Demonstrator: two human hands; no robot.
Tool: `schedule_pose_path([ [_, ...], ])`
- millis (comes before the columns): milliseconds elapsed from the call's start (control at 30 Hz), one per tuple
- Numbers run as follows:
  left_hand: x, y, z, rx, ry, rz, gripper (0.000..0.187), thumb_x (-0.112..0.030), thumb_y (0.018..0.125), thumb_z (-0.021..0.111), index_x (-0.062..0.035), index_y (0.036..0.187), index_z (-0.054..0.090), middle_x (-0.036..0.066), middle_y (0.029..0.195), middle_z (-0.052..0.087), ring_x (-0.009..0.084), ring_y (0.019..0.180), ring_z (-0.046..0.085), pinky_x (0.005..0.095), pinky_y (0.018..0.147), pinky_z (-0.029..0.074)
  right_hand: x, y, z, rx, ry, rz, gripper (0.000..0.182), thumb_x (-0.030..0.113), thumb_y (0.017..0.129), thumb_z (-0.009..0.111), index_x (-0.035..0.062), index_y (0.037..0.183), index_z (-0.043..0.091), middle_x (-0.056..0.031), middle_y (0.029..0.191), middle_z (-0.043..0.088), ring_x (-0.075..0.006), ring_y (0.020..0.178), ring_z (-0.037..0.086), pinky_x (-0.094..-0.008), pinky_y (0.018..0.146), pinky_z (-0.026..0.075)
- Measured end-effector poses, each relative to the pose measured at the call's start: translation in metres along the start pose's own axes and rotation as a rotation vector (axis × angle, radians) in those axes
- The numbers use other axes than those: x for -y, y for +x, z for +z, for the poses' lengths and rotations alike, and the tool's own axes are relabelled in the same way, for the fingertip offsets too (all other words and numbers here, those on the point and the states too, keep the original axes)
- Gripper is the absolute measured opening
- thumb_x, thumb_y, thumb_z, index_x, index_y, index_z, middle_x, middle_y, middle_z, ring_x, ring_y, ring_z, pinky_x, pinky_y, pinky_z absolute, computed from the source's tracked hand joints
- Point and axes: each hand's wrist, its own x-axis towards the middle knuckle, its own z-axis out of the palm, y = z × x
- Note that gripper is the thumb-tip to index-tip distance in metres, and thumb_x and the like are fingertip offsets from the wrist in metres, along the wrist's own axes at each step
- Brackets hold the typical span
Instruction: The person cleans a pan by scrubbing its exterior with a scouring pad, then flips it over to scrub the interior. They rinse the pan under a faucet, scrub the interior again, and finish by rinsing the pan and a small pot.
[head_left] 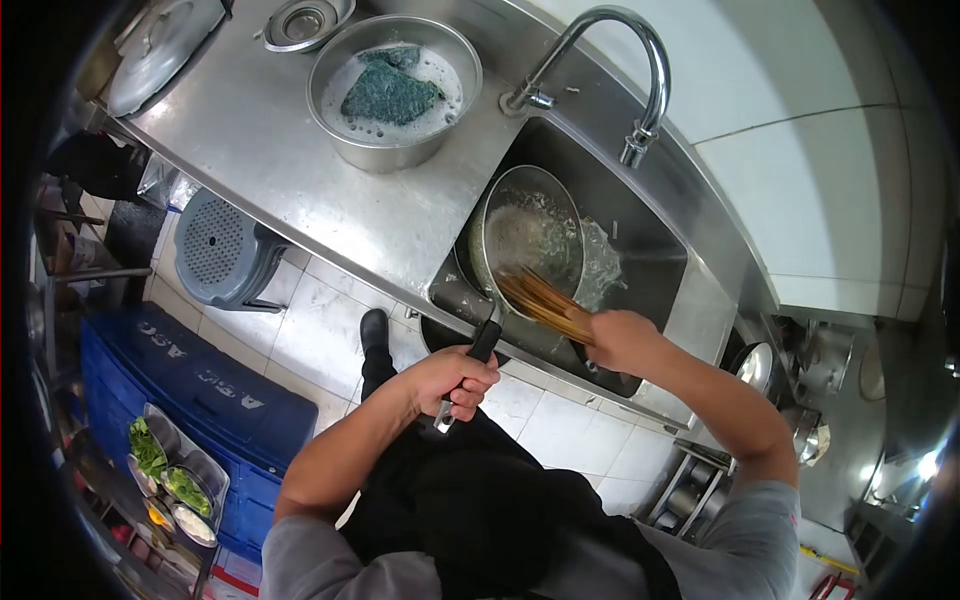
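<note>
I am seeing the wok (528,232) sitting tilted inside the sink (655,250) just right of the frame's centre, its bowl holding foamy water. My left hand (455,380) is clamping shut around the wok's dark handle (478,352) below the pan, at the sink's near edge. My right hand (620,340) is gripping tight on a bamboo brush (545,300), whose bristles are pressing into the lower part of the wok's bowl. The two hands are staying apart, the left one lower in the frame, the right one to the right of it. Above the sink, toward the upper right, the curved faucet (630,60) is arching over the basin. On the steel counter (280,150) to the left of the sink, a metal bowl (395,90) is holding suds and green scouring pads (392,90); a small strainer (305,22) is lying just beyond it at the top edge. At the left a grey plastic stool (222,250) is standing on the tiled floor, and a blue crate (200,385) is sitting in the lower left with small dishes of greens (165,475) beside it.
</note>
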Motion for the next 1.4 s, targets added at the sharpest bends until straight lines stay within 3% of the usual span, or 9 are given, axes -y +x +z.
schedule_pose_path([
  [200,0.002,-0.004,0.007,-0.049,0.055,-0.005,0.021,-0.006,0.093,0.064,-0.0148,0.091,0.045,-0.006,0.059,0.038,0.0050,0.041,0.037,0.0253,0.039,0.031,-0.020,0.089,0.017,-0.328,0.004,0.225,0.070,0.014,0.084,0.066,0.0122,0.150,0.042,-0.0210,0.094,0.071,-0.0380,0.090,0.071,-0.0494,0.076,0.058],
  [400,0.005,0.004,-0.006,0.080,-0.038,-0.013,0.019,-0.008,0.095,0.063,-0.0150,0.091,0.046,-0.007,0.059,0.038,0.0044,0.041,0.037,0.0255,0.038,0.031,0.021,-0.009,0.015,-0.044,0.008,-0.008,0.055,0.008,0.088,0.059,0.0054,0.142,0.047,-0.0204,0.102,0.072,-0.0383,0.091,0.072,-0.0501,0.078,0.058],
  [600,0.009,0.000,0.003,-0.012,0.029,-0.001,0.020,-0.007,0.093,0.064,-0.0151,0.089,0.046,-0.007,0.059,0.038,0.0049,0.041,0.036,0.0258,0.040,0.031,-0.016,0.075,0.003,-0.307,0.041,0.176,0.046,0.007,0.087,0.060,0.0009,0.131,0.052,-0.0216,0.100,0.072,-0.0398,0.093,0.072,-0.0519,0.080,0.057],
  [800,0.007,0.003,0.001,0.007,0.032,0.001,0.019,-0.007,0.093,0.065,-0.0145,0.091,0.048,-0.006,0.059,0.038,0.0057,0.041,0.037,0.0269,0.038,0.031,0.040,-0.004,0.000,-0.152,0.138,-0.033,0.046,0.009,0.085,0.063,0.0027,0.130,0.055,-0.0246,0.100,0.071,-0.0397,0.095,0.072,-0.0505,0.082,0.058],
  [1033,0.009,0.003,0.000,-0.033,0.076,0.035,0.020,-0.007,0.093,0.066,-0.0148,0.090,0.047,-0.005,0.058,0.038,0.0059,0.041,0.037,0.0265,0.038,0.031,-0.017,0.053,0.012,-0.277,0.021,0.255,0.037,0.009,0.083,0.064,0.0023,0.120,0.064,-0.0188,0.099,0.073,-0.0369,0.089,0.072,-0.0471,0.076,0.060],
  [1100,0.010,0.007,0.000,-0.004,0.013,0.027,0.020,-0.007,0.093,0.065,-0.0150,0.090,0.047,-0.005,0.058,0.038,0.0062,0.040,0.036,0.0267,0.038,0.031,0.020,-0.002,-0.015,0.145,0.492,0.246,0.038,0.010,0.082,0.064,0.0051,0.119,0.064,-0.0161,0.089,0.072,-0.0309,0.080,0.073,-0.0420,0.065,0.061],
  [1233,0.005,0.003,0.002,0.009,0.018,-0.003,0.020,-0.006,0.093,0.065,-0.0150,0.089,0.048,-0.006,0.058,0.038,0.0062,0.040,0.036,0.0269,0.038,0.031,0.032,0.022,-0.034,0.128,0.767,-0.063,0.048,0.013,0.080,0.066,0.0076,0.128,0.061,-0.0155,0.087,0.070,-0.0263,0.070,0.071,-0.0375,0.051,0.056],
  [1333,0.007,0.002,0.006,-0.041,0.095,-0.014,0.021,-0.005,0.093,0.065,-0.0151,0.088,0.047,-0.006,0.059,0.039,0.0061,0.040,0.036,0.0269,0.038,0.031,0.027,0.064,-0.021,-0.135,0.847,0.127,0.060,0.013,0.082,0.071,0.0083,0.139,0.053,-0.0110,0.073,0.064,-0.0267,0.056,0.065,-0.0402,0.051,0.055],
  [1400,0.007,0.006,0.013,-0.126,0.050,0.004,0.022,-0.005,0.093,0.065,-0.0154,0.088,0.047,-0.005,0.059,0.039,0.0057,0.041,0.036,0.0266,0.038,0.030,-0.017,0.086,0.033,-0.422,0.137,0.203,0.058,0.013,0.079,0.071,0.0064,0.134,0.055,-0.0204,0.094,0.071,-0.0367,0.090,0.072,-0.0506,0.073,0.057],
])
